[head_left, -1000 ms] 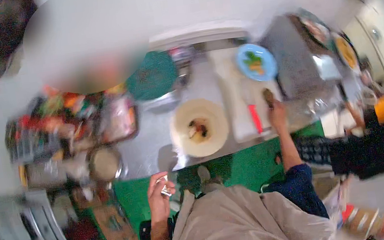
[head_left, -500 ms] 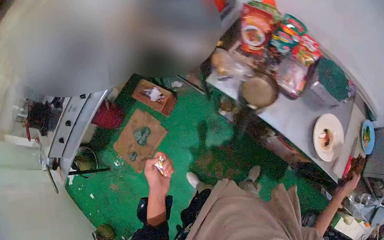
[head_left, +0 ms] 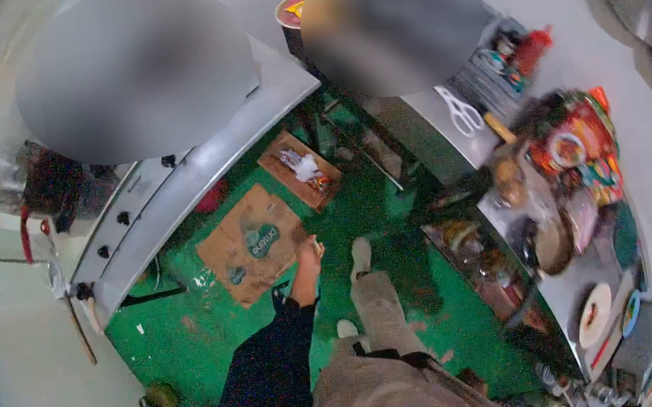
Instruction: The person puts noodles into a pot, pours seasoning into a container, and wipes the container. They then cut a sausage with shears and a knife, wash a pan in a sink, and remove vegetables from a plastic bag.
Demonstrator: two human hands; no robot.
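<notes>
My left hand is closed, held out over the green floor by the right edge of a flattened cardboard sheet. In its fist is a small crumpled wrapper, pale and shiny in the earlier picture; only a whitish bit shows at the fingers now. Beyond the sheet, an open cardboard box holds crumpled white litter. My right hand is out of view.
On the left runs a metal stove counter with knobs. Along the right, a steel counter carries white-handled scissors, food packets, a round pan and a white plate. Shelves below it hold goods.
My view has swung and I have stepped toward the cardboard box. My left hand has moved forward with the wrapper. My right hand, earlier at the right counter's end, has left view.
</notes>
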